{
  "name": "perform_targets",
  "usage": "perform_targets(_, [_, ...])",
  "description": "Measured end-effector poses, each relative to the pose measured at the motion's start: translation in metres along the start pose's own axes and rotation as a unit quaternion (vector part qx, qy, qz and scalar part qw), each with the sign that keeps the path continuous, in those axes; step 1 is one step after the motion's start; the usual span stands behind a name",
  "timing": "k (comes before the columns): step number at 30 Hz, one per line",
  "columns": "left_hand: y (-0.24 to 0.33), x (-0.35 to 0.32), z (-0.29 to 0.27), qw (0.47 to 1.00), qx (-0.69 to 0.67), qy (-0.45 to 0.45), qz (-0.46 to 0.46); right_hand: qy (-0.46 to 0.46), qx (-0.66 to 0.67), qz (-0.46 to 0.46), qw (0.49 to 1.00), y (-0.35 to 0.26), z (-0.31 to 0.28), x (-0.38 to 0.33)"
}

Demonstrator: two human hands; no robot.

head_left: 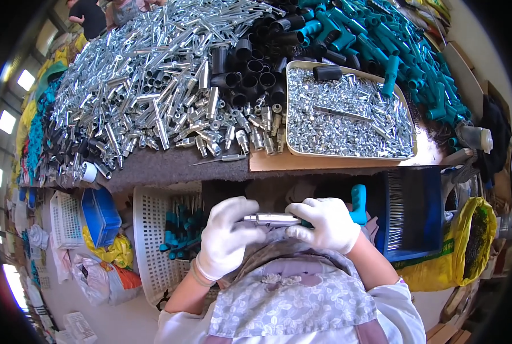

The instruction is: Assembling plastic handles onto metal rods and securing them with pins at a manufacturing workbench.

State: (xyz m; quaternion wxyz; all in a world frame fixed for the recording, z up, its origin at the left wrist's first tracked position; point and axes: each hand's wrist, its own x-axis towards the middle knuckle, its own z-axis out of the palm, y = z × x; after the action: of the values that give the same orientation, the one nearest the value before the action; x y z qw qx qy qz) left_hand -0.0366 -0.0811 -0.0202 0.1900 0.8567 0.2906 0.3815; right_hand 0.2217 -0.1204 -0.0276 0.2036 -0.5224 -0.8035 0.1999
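White gloves cover both of my hands, which meet in front of my lap. My right hand [327,225] is closed around a tool whose silver metal barrel [276,219] points left. A curved teal handle [358,204] sticks up behind that hand; its joint with the barrel is hidden by my fingers. At the barrel's tip is my left hand [224,236], fingers above and below the metal. Motion blurs those fingers, so whether they grip the barrel cannot be made out.
Loose metal tubes [147,74], black sleeves [250,80] and teal handles [370,34] heap the bench. A cream tray [293,146] holds small metal parts. Below are a white basket [147,258] with teal-handled tools, a blue bin [419,212] with thin rods, and a yellow sack [459,246].
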Motion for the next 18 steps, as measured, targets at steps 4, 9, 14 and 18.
perform_targets(4, [-0.001,0.008,0.0,0.892,-0.255,-0.119,-0.354,-0.021,-0.018,-0.009,1.0,0.004,0.001,0.006])
perform_targets(9, [0.014,0.023,0.008,0.922,-0.352,0.003,-0.163,0.14,0.615,-0.014,0.776,0.009,0.005,0.001])
perform_targets(14, [-0.012,0.003,-0.014,0.986,-0.019,-0.126,0.111,0.364,0.84,0.079,0.395,0.007,-0.027,0.007])
perform_targets(18, [-0.011,-0.008,0.003,0.99,-0.01,-0.134,0.052,0.295,0.888,0.225,0.271,0.049,0.074,0.006])
